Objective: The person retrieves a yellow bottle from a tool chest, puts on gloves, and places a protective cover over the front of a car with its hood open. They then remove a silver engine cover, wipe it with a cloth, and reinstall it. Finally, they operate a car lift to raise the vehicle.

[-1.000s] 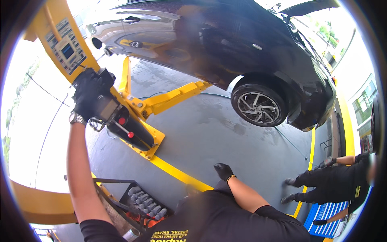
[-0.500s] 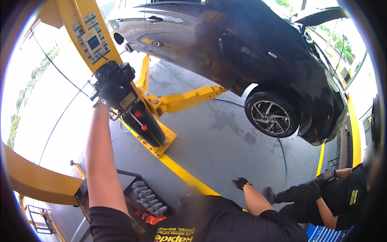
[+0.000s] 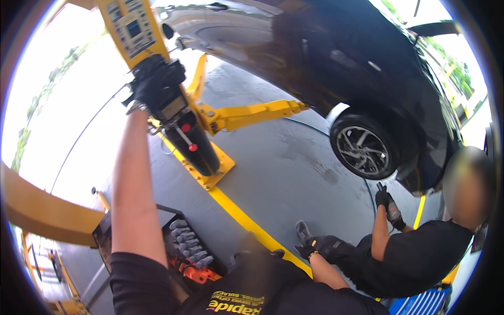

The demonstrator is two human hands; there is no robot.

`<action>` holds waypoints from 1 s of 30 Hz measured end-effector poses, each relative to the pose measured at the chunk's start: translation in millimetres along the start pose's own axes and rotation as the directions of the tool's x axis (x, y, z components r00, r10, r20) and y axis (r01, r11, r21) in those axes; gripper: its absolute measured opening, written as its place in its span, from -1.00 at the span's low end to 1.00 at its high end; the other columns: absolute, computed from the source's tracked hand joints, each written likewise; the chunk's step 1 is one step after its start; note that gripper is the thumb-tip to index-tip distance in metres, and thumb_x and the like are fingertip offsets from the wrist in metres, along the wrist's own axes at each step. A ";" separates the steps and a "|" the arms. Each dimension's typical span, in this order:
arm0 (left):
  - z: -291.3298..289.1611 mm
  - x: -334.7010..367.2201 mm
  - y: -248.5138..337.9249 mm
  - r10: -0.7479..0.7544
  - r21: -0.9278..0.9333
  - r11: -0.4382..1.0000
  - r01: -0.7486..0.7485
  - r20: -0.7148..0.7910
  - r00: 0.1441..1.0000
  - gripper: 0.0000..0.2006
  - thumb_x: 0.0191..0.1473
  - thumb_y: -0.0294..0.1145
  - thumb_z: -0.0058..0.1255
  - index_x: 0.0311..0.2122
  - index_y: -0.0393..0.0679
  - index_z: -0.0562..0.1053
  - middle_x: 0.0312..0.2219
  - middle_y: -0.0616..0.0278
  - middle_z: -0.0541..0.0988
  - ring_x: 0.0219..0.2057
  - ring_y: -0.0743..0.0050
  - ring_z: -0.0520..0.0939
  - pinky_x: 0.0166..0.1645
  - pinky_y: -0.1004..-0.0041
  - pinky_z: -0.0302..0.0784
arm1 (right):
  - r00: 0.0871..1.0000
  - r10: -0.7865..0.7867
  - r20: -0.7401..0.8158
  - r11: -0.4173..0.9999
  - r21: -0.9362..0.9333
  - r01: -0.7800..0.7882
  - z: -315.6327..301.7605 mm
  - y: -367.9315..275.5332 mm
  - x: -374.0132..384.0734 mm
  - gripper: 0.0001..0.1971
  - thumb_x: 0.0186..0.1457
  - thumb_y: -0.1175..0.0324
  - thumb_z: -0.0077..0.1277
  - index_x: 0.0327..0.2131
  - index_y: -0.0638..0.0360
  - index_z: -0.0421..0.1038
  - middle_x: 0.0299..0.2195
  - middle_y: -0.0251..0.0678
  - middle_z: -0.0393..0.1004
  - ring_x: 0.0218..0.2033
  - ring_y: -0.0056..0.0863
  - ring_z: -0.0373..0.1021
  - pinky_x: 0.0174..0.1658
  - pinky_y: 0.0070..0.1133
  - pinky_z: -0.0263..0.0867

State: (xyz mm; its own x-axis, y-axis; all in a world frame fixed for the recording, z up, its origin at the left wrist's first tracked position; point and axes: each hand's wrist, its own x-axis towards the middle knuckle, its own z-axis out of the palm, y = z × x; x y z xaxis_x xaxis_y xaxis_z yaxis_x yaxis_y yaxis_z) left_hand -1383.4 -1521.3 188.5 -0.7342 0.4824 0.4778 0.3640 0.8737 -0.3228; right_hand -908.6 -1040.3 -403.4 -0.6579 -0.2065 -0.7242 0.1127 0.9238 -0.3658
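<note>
My left arm stretches up to the black power unit point(image 3: 169, 97) on the yellow post of a car lift. There my black-gloved left hand point(image 3: 147, 79) lies against the unit; its fingers blend into the dark housing. A lever point(image 3: 185, 139) with red knobs sticks out just below. My right hand point(image 3: 305, 250), also black-gloved, hangs low at my right with its fingers apart and nothing in it. It appears beside a co-worker's dark trouser leg point(image 3: 333, 249); whether they touch I cannot tell.
A dark car point(image 3: 315, 58) is raised over a yellow lift arm point(image 3: 257, 114), its wheel point(image 3: 363, 146) hanging. At right a co-worker point(image 3: 420, 252) holds a power tool point(image 3: 394, 211). A black tray point(image 3: 170, 216) with grey and orange parts stands at lower left. A hose point(image 3: 369, 194) crosses the floor.
The view has shifted, so the post and car sit further right. The co-worker has come closer, with the power tool now raised near the wheel. My left hand stays at the power unit.
</note>
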 end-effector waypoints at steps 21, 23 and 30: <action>-2.5 -0.3 -3.0 -0.239 -0.022 0.971 0.240 0.037 0.970 -0.65 -0.26 -0.21 0.29 -0.24 0.17 0.55 -0.08 0.23 0.42 0.09 0.16 0.36 0.20 0.16 0.19 | 0.992 -0.105 -0.068 0.809 0.575 0.125 -66.2 -66.7 -18.2 -0.65 0.28 0.14 -0.10 -0.04 0.18 0.45 -0.29 -0.22 0.59 -0.35 -0.45 0.55 -0.25 -0.50 0.44; -16.1 9.8 14.6 -0.234 -0.007 0.972 0.236 0.128 0.964 -0.64 -0.25 -0.21 0.28 -0.22 0.17 0.54 -0.06 0.25 0.43 0.12 0.17 0.35 0.21 0.16 0.19 | 0.952 -0.219 -0.216 0.627 0.716 0.307 -49.3 -69.2 -12.7 -0.66 0.30 0.17 -0.11 -0.05 0.21 0.44 -0.28 -0.20 0.60 -0.33 -0.44 0.56 -0.23 -0.52 0.45; 8.3 3.1 -0.8 -0.218 0.016 0.976 0.218 0.103 0.970 -0.56 -0.19 -0.24 0.26 -0.09 0.29 0.51 0.04 0.31 0.41 0.22 0.19 0.27 0.28 0.11 0.12 | 0.922 -0.352 -0.162 0.866 0.318 0.387 -43.4 -58.4 -4.1 -0.64 0.20 0.15 0.03 -0.03 0.17 0.39 -0.19 -0.13 0.54 -0.29 -0.36 0.54 -0.24 -0.42 0.45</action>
State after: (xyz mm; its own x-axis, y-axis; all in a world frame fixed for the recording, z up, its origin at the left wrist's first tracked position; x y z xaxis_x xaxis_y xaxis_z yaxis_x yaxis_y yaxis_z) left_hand -1390.7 -1521.0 183.5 -0.8509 0.2711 0.4500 0.1861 0.9566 -0.2244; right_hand -944.8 -1079.4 -353.8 -0.7671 -0.4632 -0.4438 0.0798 0.6176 -0.7825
